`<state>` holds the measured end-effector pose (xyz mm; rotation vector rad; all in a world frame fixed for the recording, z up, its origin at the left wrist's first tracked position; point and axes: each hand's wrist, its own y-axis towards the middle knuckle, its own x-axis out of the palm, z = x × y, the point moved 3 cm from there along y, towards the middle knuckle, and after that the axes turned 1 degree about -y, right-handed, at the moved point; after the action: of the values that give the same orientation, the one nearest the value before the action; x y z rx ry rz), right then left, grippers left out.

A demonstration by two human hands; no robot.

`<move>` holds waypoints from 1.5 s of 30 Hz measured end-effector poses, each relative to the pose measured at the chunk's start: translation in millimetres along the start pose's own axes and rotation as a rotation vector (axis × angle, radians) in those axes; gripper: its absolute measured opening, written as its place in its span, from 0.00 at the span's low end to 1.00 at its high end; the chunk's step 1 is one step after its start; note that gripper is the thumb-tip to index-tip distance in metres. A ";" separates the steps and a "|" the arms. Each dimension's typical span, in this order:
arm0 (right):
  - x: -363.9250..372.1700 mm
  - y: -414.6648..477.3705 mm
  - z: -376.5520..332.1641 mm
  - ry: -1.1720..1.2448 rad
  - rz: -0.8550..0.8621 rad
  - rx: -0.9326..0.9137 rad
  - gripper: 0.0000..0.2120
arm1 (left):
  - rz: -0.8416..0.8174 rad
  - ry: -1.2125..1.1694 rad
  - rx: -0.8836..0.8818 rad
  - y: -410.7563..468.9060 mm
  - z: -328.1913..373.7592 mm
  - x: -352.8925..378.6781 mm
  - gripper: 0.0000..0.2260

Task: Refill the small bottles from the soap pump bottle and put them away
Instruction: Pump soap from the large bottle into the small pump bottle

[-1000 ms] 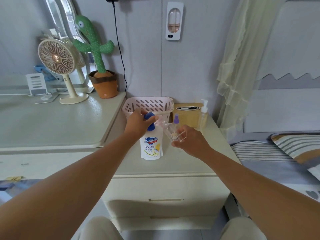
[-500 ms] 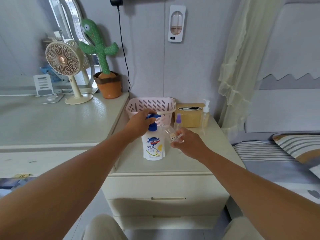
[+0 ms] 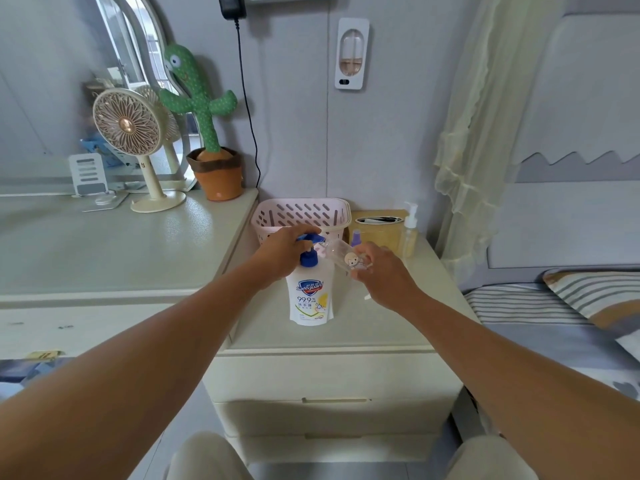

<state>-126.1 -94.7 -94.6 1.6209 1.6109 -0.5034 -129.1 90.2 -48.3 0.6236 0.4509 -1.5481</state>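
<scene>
A white soap pump bottle (image 3: 310,296) with a blue pump stands upright on the nightstand (image 3: 346,334). My left hand (image 3: 282,252) lies over the blue pump head. My right hand (image 3: 382,275) grips a small clear bottle (image 3: 341,256) with a cartoon sticker, tilted with its mouth at the pump spout. A small purple-capped bottle (image 3: 355,237) stands behind it. A clear pump bottle (image 3: 409,233) stands at the back right.
A pink slotted basket (image 3: 301,216) sits at the back of the nightstand, next to a yellow tissue box (image 3: 379,228). The higher desk to the left holds a fan (image 3: 133,147) and a toy cactus (image 3: 204,123). A bed (image 3: 554,313) lies to the right.
The pump head has risen from its pressed position under my left hand. The small bottle stays tilted at the spout. The view has shifted slightly.
</scene>
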 end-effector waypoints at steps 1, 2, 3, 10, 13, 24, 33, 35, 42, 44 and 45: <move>-0.4 0.3 -0.1 -0.003 0.004 -0.002 0.17 | -0.003 -0.016 0.000 -0.1 -0.3 -0.2 0.15; -0.9 0.4 0.1 -0.006 0.004 -0.005 0.17 | -0.008 -0.031 -0.001 -0.7 -0.4 -0.4 0.15; -1.3 0.2 0.8 -0.009 0.003 -0.009 0.18 | -0.017 -0.052 -0.006 -1.4 -0.7 -0.2 0.15; -5.6 -3.6 2.2 -0.020 -0.024 -0.052 0.18 | 0.145 0.028 0.034 12.8 13.3 -7.8 0.16; -7.6 -5.1 0.1 -0.001 -0.037 -0.070 0.17 | 0.136 0.281 0.016 35.4 14.7 -1.2 0.18; -17.6 -3.0 2.5 0.080 -0.073 -0.119 0.17 | 0.002 0.594 -0.037 68.5 12.7 27.9 0.17; -14.5 -8.0 2.7 0.154 -0.111 -0.156 0.17 | -0.059 0.531 -0.074 62.5 17.0 24.9 0.18; -16.2 -6.7 0.3 0.148 -0.111 -0.173 0.17 | -0.049 0.552 -0.070 62.0 18.6 21.3 0.19; -5.8 -11.6 2.0 0.155 -0.124 -0.149 0.18 | -0.047 0.478 -0.100 56.6 -1.6 29.8 0.19; -5.9 -13.1 0.7 0.164 -0.117 -0.150 0.19 | -0.033 0.450 -0.105 55.1 2.6 27.1 0.20; -6.6 -13.4 -0.5 0.169 -0.118 -0.147 0.19 | -0.048 0.466 -0.105 53.7 6.8 25.8 0.19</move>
<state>-140.0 -100.1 -92.7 1.4978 1.8327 -0.3057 -76.8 61.7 -54.7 0.8997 0.8971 -1.4095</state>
